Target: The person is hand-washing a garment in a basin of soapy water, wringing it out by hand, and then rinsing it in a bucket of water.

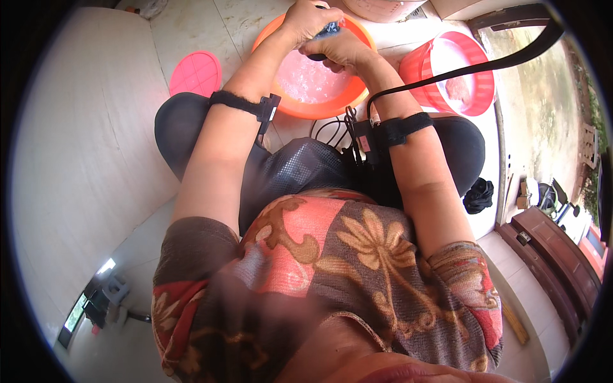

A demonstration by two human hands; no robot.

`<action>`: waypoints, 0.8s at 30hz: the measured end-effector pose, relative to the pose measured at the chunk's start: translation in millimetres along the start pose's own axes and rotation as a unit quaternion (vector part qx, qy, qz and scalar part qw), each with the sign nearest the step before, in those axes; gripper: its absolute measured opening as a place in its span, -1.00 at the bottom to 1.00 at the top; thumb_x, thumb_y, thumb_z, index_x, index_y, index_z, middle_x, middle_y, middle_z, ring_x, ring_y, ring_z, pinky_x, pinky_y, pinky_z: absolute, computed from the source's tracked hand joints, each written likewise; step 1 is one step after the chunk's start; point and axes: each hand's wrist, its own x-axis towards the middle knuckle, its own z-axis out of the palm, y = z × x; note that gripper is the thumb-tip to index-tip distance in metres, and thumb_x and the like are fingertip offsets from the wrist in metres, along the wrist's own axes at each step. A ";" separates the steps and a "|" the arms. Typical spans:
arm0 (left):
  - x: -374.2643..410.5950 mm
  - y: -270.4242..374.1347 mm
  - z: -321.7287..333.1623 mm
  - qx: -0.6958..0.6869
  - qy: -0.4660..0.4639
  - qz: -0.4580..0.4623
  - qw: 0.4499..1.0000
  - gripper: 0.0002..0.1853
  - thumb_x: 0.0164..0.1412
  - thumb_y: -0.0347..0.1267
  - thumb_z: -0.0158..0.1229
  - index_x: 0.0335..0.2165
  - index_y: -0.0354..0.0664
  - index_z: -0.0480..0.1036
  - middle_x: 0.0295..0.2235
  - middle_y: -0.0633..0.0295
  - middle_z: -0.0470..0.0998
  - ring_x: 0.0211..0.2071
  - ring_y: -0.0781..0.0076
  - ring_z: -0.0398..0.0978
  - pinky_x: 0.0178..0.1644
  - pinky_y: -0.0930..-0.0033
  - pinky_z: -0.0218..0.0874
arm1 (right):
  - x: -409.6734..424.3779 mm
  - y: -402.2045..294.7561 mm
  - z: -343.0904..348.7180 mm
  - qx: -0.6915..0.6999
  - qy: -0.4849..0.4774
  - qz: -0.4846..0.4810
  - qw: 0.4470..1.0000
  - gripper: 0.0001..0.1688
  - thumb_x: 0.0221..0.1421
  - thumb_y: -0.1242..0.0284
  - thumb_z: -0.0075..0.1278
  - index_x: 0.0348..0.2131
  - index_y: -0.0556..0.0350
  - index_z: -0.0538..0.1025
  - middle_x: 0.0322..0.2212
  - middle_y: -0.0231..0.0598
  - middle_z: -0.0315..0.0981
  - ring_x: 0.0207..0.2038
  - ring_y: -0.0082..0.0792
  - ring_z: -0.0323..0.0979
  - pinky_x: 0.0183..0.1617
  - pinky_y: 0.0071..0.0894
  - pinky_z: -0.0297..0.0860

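Observation:
My left hand (309, 21) and my right hand (342, 50) both grip a dark wet cloth (328, 29), the left one farther out. Part of the cloth bulges between the hands, and a dark end shows below the right fingers. Water glistens on it near the left hand. Both hands are above an orange plastic basin (306, 113), which holds cloudy, bubbly water (311, 81). The basin's far side is partly hidden behind my hands and forearms.
Right of the basin stands a red striped bucket (415, 62) with suds and a reddish item (457, 91) inside. A pink round plastic piece (196, 74) is at left. Black cables (330, 129) hang near my knees. Black cloth (479, 195) lies by my right knee.

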 end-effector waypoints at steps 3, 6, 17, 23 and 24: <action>-1.9 -6.5 1.3 0.061 0.037 -0.029 0.997 -0.75 -0.13 -0.24 0.11 -0.61 -0.24 0.48 -0.60 0.28 0.48 -0.57 0.53 0.38 -0.44 0.50 0.21 | -0.9 1.8 4.6 -0.092 0.048 -0.022 0.994 -0.68 -0.31 0.27 0.22 -0.65 0.03 0.40 -0.75 -0.45 0.24 -0.76 -0.60 0.13 -0.73 -0.57 0.07; 2.5 -14.3 2.7 0.095 0.052 -0.040 0.993 -0.74 -0.08 -0.23 0.14 -0.57 -0.24 0.48 -0.55 0.20 0.51 -0.54 0.49 0.42 -0.45 0.47 0.25 | -2.5 2.5 5.7 -0.172 0.088 -0.042 0.980 -0.68 -0.31 0.24 0.22 -0.61 0.05 0.45 -0.71 -0.43 0.32 -0.71 -0.59 0.22 -0.67 -0.55 0.16; -0.1 2.5 -2.4 -0.099 0.098 -0.036 0.990 -0.85 -0.06 -0.38 0.13 -0.65 -0.22 0.43 -0.71 0.28 0.43 -0.70 0.53 0.35 -0.62 0.48 0.17 | 14.4 2.7 1.5 -0.205 0.101 -0.089 0.969 -0.52 -0.41 0.20 0.28 -0.48 0.13 0.49 -0.60 -0.30 0.45 -0.54 -0.48 0.43 -0.47 -0.52 0.36; -4.0 5.3 -15.4 -0.307 0.077 -0.084 0.945 -0.84 -0.02 -0.36 0.18 -0.50 -0.22 0.41 -0.59 0.27 0.44 -0.59 0.50 0.40 -0.52 0.48 0.23 | 5.5 -6.1 2.1 -0.155 0.037 -0.239 0.958 -0.43 -0.51 0.22 0.40 -0.47 0.15 0.47 -0.59 -0.36 0.40 -0.61 -0.53 0.32 -0.55 -0.56 0.31; -7.6 11.8 -13.2 -0.301 0.079 -0.088 0.946 -0.84 -0.01 -0.36 0.19 -0.49 -0.22 0.41 -0.59 0.28 0.44 -0.59 0.49 0.40 -0.51 0.47 0.23 | 5.4 -2.8 1.3 -0.146 0.036 -0.262 0.953 -0.46 -0.47 0.25 0.39 -0.47 0.14 0.48 -0.58 -0.35 0.41 -0.59 -0.51 0.34 -0.53 -0.55 0.33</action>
